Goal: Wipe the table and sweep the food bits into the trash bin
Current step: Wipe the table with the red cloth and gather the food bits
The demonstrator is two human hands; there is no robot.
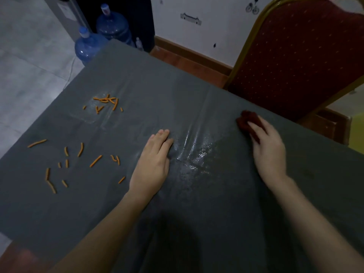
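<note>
A dark grey plastic cover lies over the table [137, 79]. Several orange food bits [78, 160] are scattered at the left, and another cluster of orange bits [106, 102] sits further back. My left hand [152, 160] rests flat on the cover near the middle, fingers straight. My right hand [268, 148] presses a dark red cloth [246, 120] onto the cover near the table's right edge, fingers laid over it. A wet, shiny streak [194, 154] shows between the two hands. No trash bin is in view.
A red padded chair with a gold frame [295, 56] stands close to the table's right edge. Two blue water jugs [88, 46] stand on the tiled floor beyond the far corner. A white wall with a wooden skirting board runs behind.
</note>
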